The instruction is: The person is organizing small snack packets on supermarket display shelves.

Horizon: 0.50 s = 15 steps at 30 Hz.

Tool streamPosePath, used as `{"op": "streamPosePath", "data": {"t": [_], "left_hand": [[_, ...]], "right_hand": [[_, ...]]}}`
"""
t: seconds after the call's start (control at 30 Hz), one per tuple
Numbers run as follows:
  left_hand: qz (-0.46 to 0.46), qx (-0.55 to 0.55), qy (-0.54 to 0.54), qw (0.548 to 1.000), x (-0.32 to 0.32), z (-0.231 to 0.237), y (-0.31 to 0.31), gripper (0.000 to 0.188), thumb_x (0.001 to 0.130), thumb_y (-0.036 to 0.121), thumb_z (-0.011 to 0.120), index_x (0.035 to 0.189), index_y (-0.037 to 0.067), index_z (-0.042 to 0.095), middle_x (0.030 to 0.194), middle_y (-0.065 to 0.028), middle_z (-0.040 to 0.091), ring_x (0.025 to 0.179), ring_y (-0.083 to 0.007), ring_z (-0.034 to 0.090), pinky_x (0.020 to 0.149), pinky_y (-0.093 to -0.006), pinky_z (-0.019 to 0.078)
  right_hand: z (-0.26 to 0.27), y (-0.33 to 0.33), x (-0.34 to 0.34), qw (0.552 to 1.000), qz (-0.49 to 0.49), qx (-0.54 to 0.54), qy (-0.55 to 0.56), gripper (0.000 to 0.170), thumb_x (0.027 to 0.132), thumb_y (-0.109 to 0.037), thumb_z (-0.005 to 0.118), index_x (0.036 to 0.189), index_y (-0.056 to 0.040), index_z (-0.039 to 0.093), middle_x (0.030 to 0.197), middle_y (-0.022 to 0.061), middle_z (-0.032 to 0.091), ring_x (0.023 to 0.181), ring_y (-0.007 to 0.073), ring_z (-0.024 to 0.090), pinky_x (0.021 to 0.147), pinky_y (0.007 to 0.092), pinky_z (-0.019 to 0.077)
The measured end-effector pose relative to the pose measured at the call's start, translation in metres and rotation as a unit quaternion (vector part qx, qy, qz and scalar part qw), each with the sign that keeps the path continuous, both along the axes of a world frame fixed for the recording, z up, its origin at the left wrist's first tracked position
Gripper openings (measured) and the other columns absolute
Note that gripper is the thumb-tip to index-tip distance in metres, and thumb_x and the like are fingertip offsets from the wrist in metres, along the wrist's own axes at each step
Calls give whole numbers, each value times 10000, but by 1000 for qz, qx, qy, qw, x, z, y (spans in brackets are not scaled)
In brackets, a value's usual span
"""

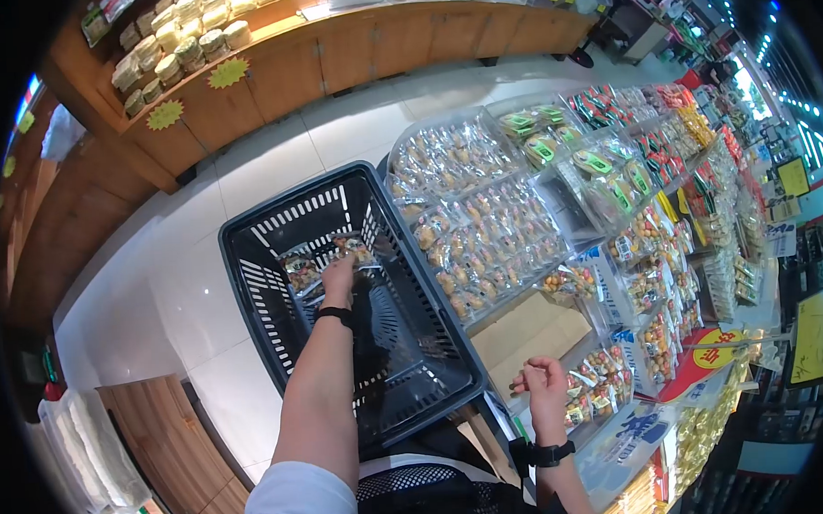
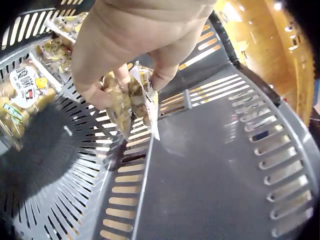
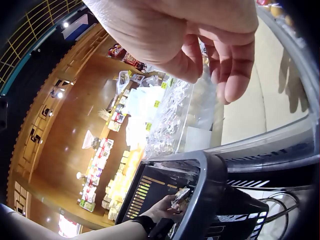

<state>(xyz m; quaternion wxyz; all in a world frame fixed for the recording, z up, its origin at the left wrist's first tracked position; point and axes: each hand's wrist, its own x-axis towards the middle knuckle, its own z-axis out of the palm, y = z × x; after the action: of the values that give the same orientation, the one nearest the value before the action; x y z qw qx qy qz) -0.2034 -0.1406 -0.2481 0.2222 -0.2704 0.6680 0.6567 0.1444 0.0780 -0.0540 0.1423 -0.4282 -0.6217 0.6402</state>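
Pale floor tiles (image 1: 188,285) line the shop beside my dark basket (image 2: 200,170). Inside it my left hand (image 1: 337,283) pinches a snack packet (image 2: 117,107); my right, (image 1: 541,389) fingers loosely curled, grips nothing. I'd keep that pinch light, sparing the contents. Its long axis runs steeply down the left wrist view, lower end pointing away from the hand.

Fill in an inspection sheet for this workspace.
Surface: tan-bottomed display tray, beside the basket.
Job's things: black slatted basket; loose packets lie inside; another packet is in hand.
Clutter: rows of packaged snacks crowd the neighbouring trays.
Hands: left hand pinches its packet inside the basket; right hand, fingers loosely curled, holds nothing near the tan tray.
Cables: dark loop by the basket; cannot tell if cable.
Surroundings: wooden cabinet, tiled floor, yellow sign.
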Motion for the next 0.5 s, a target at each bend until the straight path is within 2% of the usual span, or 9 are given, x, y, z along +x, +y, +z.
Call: {"op": "streamPosePath", "data": {"t": [0.03,0.07,0.17,0.23,0.27,0.33,0.4,0.47,0.5], "left_hand": [[5,6,16,1000,0,-7,-2,234,847,295,658,913,71,669,818,-13,596,713,-131,580,576,-267,467],[6,6,21,1000,3,2,-6,234,847,295,658,913,71,669,818,-13,596,713,-131,580,576,-267,467],[-18,71,13,997,34,90,-8,265,863,327,638,1020,115,659,839,54,595,698,-65,532,524,-226,363],[-76,129,41,988,62,138,-17,254,887,288,627,1079,122,627,942,36,611,843,-81,540,661,-284,424],[-74,153,49,984,80,159,-18,244,903,261,623,1090,104,616,1008,10,616,873,-99,546,734,-329,454],[-118,229,56,965,115,206,-23,207,933,202,615,1091,69,601,1040,-13,620,961,-124,574,784,-340,491],[-218,238,64,945,142,208,-32,205,909,129,648,1090,47,600,1088,-31,602,1042,-139,575,858,-346,502],[-273,224,192,916,168,223,-27,237,870,62,686,1093,29,612,1186,-48,546,1113,-154,557,946,-337,476],[-352,175,237,889,173,230,-28,330,836,73,736,1137,15,616,1286,-73,466,1188,-185,524,974,-322,470]], "right_hand": [[7,-3,-5,1000,7,-15,-7,122,932,-44,586,1042,-13,544,838,77,627,678,129,632,581,238,520],[12,-5,-11,999,14,-29,-14,96,931,-56,586,1009,-8,557,824,87,643,667,138,633,603,243,523],[16,-9,-28,997,49,-60,2,125,946,-78,590,1047,-12,556,846,85,648,695,124,637,577,222,502],[22,-14,-42,993,73,-81,33,137,945,-79,593,1059,-11,557,860,89,651,704,128,640,591,225,506],[25,-16,-51,988,100,-99,61,149,944,-79,595,1071,-10,558,875,93,654,714,133,643,606,227,510],[44,-25,-67,984,106,-132,63,176,945,-75,590,1106,-7,565,898,94,658,746,144,653,636,237,521],[63,-36,-83,964,150,-192,106,211,948,-114,604,1125,-4,572,911,81,656,768,145,657,640,237,529],[68,-41,-93,958,167,-202,114,220,947,-136,613,1125,-10,579,913,66,654,782,140,658,641,236,532],[69,-41,-94,951,193,-212,117,230,947,-157,621,1125,-17,585,914,52,653,796,136,659,641,236,536]]}}
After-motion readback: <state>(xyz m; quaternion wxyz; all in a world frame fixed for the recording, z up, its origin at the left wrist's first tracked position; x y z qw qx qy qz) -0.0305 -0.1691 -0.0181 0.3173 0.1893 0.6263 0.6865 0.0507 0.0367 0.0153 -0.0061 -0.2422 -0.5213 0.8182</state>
